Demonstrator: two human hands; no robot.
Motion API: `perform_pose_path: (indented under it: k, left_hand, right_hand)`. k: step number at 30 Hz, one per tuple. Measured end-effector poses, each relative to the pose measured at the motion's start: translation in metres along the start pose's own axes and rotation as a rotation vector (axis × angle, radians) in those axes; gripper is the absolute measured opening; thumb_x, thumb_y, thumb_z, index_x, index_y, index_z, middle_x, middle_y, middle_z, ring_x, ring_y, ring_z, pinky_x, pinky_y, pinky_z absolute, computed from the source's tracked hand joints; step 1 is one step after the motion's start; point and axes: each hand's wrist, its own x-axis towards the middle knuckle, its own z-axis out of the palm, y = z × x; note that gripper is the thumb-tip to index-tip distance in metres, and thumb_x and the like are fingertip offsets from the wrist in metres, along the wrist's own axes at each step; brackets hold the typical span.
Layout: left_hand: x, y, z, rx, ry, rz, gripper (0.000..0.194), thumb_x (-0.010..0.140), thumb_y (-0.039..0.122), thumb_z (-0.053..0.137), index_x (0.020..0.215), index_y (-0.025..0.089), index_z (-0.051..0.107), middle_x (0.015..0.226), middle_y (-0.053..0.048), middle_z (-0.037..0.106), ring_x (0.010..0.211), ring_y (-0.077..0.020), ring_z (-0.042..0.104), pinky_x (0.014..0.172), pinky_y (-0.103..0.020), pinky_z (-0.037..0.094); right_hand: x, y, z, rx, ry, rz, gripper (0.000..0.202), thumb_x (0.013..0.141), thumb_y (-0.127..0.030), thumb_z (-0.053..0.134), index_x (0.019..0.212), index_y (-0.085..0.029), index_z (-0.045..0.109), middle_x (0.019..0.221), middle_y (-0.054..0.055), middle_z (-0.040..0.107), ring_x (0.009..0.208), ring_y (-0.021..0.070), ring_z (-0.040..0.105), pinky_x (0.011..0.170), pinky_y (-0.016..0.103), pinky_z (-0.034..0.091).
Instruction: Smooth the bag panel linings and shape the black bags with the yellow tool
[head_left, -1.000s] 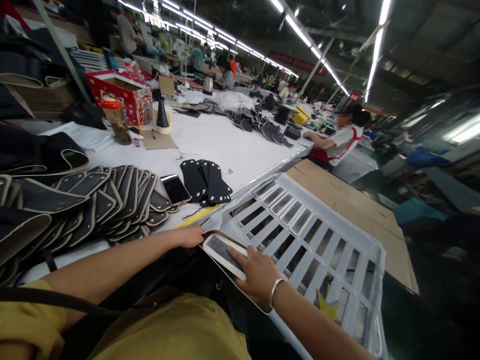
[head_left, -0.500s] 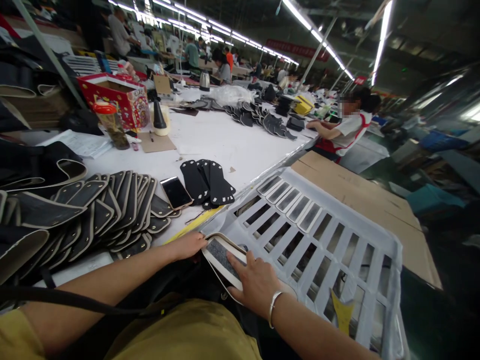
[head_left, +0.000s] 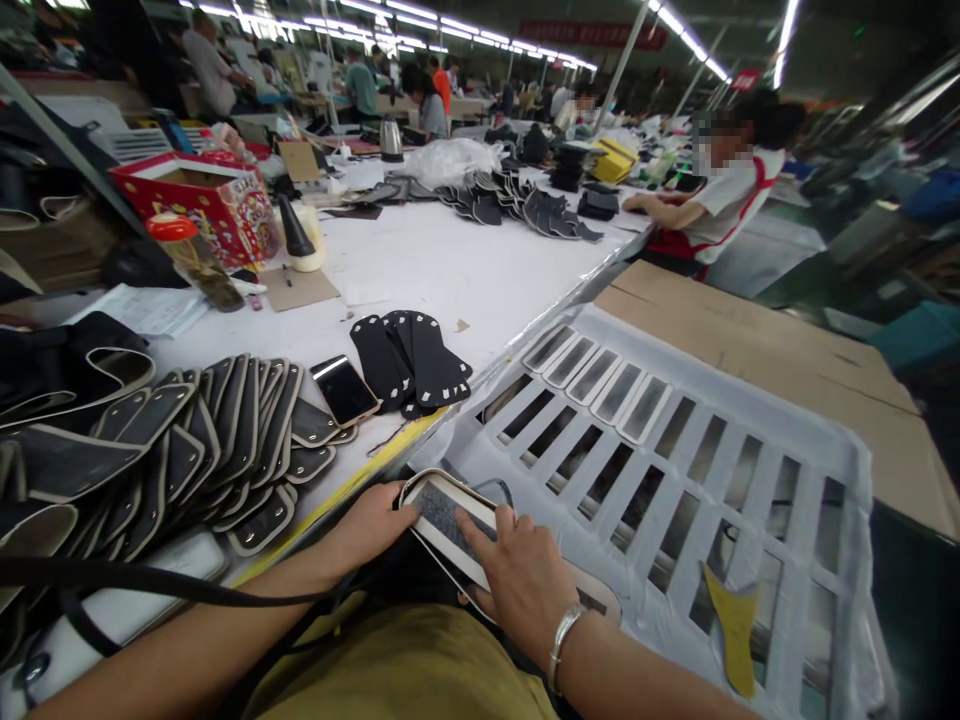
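Observation:
A long rounded piece [head_left: 442, 520] with a grey patch and pale edging lies across my lap, against the slotted tray's near edge. My left hand [head_left: 375, 522] grips its left end, fingers wrapped round the edge. Over its middle is my right hand [head_left: 525, 570], with the index finger stretched out on the grey patch and the other fingers bent; the thumb reaches toward the near edge. A silver bangle [head_left: 562, 645] is on my right wrist. Several small grey strips with pale rims [head_left: 592, 378] lie in a row on the slotted tray [head_left: 814, 440].
Dark edged pieces [head_left: 225, 430] are heaped on the left. A phone [head_left: 345, 390] and black pieces [head_left: 431, 360] lie on the white table [head_left: 420, 260]. A yellow tool [head_left: 733, 625] rests on the tray. Further back are a red box [head_left: 195, 200] and a seated person [head_left: 724, 200].
The view has shifted, so the tray appears further right. Both hands keep nearly the same hold on the piece, and more of its right end shows beyond my right hand.

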Motion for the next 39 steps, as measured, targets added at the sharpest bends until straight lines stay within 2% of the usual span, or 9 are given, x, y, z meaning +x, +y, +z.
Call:
perform_pose_path:
  k: [6, 9, 17, 19, 24, 31, 33, 36, 39]
  left_hand:
    - [-0.002, 0.0, 0.003, -0.173, -0.058, -0.091, 0.03, 0.074, 0.03, 0.052, 0.095, 0.011, 0.064, 0.085, -0.003, 0.069, 0.08, -0.0223, 0.062, 0.071, -0.026, 0.048]
    - [-0.003, 0.003, 0.002, -0.159, -0.054, -0.12, 0.033, 0.074, 0.031, 0.053, 0.097, 0.011, 0.065, 0.088, -0.003, 0.07, 0.084, -0.0237, 0.063, 0.075, -0.028, 0.048]
    - [-0.01, 0.007, 0.001, -0.125, -0.119, -0.039, 0.042, 0.08, 0.038, 0.051, 0.113, 0.013, 0.059, 0.105, -0.005, 0.067, 0.097, -0.0243, 0.06, 0.087, -0.03, 0.045]
    - [-0.008, 0.006, 0.001, -0.08, -0.119, -0.04, 0.041, 0.08, 0.038, 0.052, 0.111, 0.013, 0.06, 0.104, -0.005, 0.068, 0.097, -0.0249, 0.06, 0.088, -0.03, 0.044]
    - [0.0, 0.005, -0.001, 0.027, -0.114, -0.053, 0.034, 0.078, 0.039, 0.055, 0.099, 0.014, 0.064, 0.096, -0.005, 0.069, 0.092, -0.0255, 0.061, 0.085, -0.03, 0.045]
    - [-0.001, 0.0, -0.006, -0.102, -0.189, -0.113, 0.044, 0.079, 0.046, 0.052, 0.108, 0.013, 0.06, 0.095, -0.004, 0.068, 0.086, -0.0222, 0.062, 0.071, -0.026, 0.048]
    - [-0.001, 0.002, -0.008, -0.117, -0.221, -0.106, 0.044, 0.076, 0.043, 0.057, 0.109, 0.014, 0.059, 0.1, -0.004, 0.068, 0.089, -0.0223, 0.061, 0.074, -0.026, 0.048]
    - [0.001, 0.009, -0.007, -0.146, -0.257, -0.055, 0.04, 0.067, 0.027, 0.064, 0.104, 0.014, 0.06, 0.101, -0.003, 0.068, 0.094, -0.0224, 0.06, 0.081, -0.026, 0.046]
    - [0.002, 0.015, -0.001, -0.077, -0.162, -0.078, 0.036, 0.06, 0.013, 0.061, 0.096, 0.013, 0.06, 0.094, -0.004, 0.068, 0.089, -0.0227, 0.061, 0.078, -0.027, 0.047]
  right_hand:
    - [-0.004, 0.005, 0.003, 0.075, -0.014, -0.026, 0.073, 0.076, -0.051, 0.061, 0.14, -0.036, 0.027, 0.105, 0.014, 0.051, 0.078, 0.0272, 0.051, 0.061, 0.036, 0.037]
    - [-0.002, 0.007, 0.003, 0.104, -0.03, -0.031, 0.076, 0.074, -0.051, 0.063, 0.14, -0.036, 0.028, 0.108, 0.014, 0.05, 0.08, 0.0275, 0.051, 0.062, 0.036, 0.037]
    - [-0.004, 0.012, 0.008, 0.127, -0.001, -0.068, 0.08, 0.073, -0.06, 0.059, 0.141, -0.035, 0.024, 0.106, 0.014, 0.049, 0.079, 0.0279, 0.05, 0.061, 0.036, 0.037]
    - [-0.006, 0.012, 0.009, 0.142, 0.016, -0.064, 0.078, 0.074, -0.059, 0.059, 0.141, -0.035, 0.026, 0.106, 0.014, 0.049, 0.081, 0.0285, 0.049, 0.062, 0.036, 0.037]
    - [-0.006, 0.017, 0.01, 0.202, 0.054, -0.044, 0.068, 0.08, -0.053, 0.055, 0.14, -0.035, 0.029, 0.102, 0.013, 0.05, 0.084, 0.0285, 0.048, 0.065, 0.037, 0.036]
    - [0.007, 0.038, 0.01, 0.281, 0.044, -0.101, 0.065, 0.079, -0.058, 0.051, 0.138, -0.039, 0.031, 0.103, 0.011, 0.05, 0.084, 0.0279, 0.049, 0.069, 0.037, 0.037]
    - [0.01, 0.041, 0.008, 0.287, 0.017, -0.115, 0.066, 0.078, -0.058, 0.051, 0.139, -0.039, 0.031, 0.104, 0.011, 0.051, 0.085, 0.0276, 0.05, 0.07, 0.037, 0.037]
    - [0.011, 0.043, 0.003, 0.308, -0.025, -0.125, 0.07, 0.077, -0.058, 0.053, 0.139, -0.038, 0.03, 0.107, 0.011, 0.05, 0.087, 0.028, 0.052, 0.072, 0.037, 0.038]
    - [0.009, 0.042, -0.001, 0.332, -0.057, -0.13, 0.072, 0.075, -0.058, 0.054, 0.139, -0.038, 0.029, 0.108, 0.011, 0.051, 0.086, 0.0283, 0.054, 0.072, 0.037, 0.039]
